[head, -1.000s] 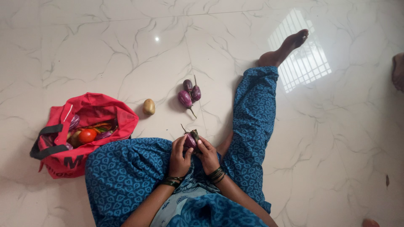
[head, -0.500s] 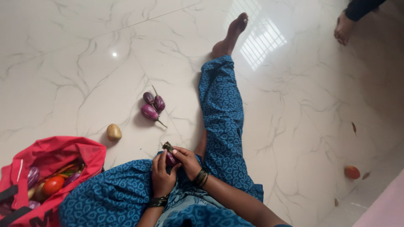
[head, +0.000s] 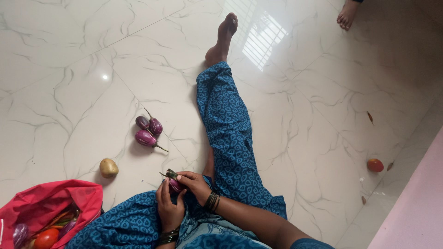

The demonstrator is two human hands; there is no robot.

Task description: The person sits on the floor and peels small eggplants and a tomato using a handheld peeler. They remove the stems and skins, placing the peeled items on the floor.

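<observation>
Small purple brinjal [head: 175,185] mostly hidden between left hand [head: 168,207] and right hand [head: 196,184]; only green cap, bit of skin show. Red bag [head: 55,198] cut by bottom-left frame edge, contents partly covered. Another person's foot [head: 347,13] cropped at top edge.

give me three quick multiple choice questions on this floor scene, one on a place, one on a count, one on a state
1. Where does the potato lie?
A. in the bag
B. on the floor beside the red bag
C. on the leg

2. How many loose brinjals lie together on the floor?
A. three
B. one
C. five

3. How is the small brinjal held?
A. by no hand
B. by one hand
C. by the left hand and right hand

Answers: B, bare tile surrounds it; A, three purple ones cluster; C, both hands' fingers wrap it.
</observation>
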